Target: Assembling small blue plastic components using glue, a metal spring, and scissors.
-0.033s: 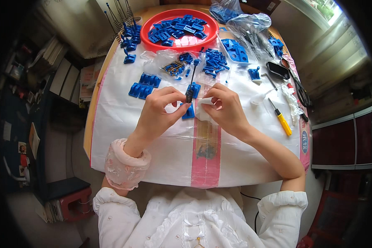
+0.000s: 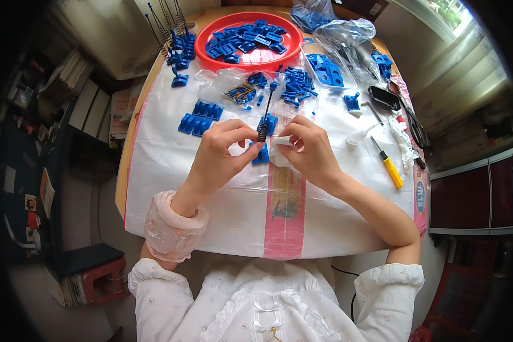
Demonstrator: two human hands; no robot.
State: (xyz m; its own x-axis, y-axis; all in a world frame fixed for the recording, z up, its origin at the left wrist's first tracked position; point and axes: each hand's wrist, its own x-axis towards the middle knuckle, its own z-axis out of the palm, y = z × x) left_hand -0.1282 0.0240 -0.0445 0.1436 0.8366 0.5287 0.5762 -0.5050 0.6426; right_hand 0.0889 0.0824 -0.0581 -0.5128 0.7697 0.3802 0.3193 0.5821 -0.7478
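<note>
Black coil-spring rod [image 2: 263, 132], tipped with a blue knob, stands nearly upright above the middle of the table, its coil at the lower end and its thin stem leaning slightly right toward the top. The left hand [image 2: 223, 149] has thumb and index finger closed in a pinch at the bottom of the coil. The right hand [image 2: 309, 147], just beside it, pinches a crumpled white tissue [image 2: 281, 157] between thumb and fingertips; whether the tissue touches the rod cannot be told.

One blue clip-like plastic part [image 2: 260, 154] lies just below the coil, and another [image 2: 271, 123] lies behind the rod. Left of these, two short rows of blue ridged blocks [image 2: 200, 118] sit side by side on the white sheet [image 2: 165, 171]. Farther back are brass-coloured pins [image 2: 240, 93], a heap of small blue pegs [image 2: 298, 86] and a round red tray [image 2: 296, 48] bearing many blue plates [image 2: 246, 37]. A yellow-handled screwdriver [image 2: 390, 172] lies to the right.
</note>
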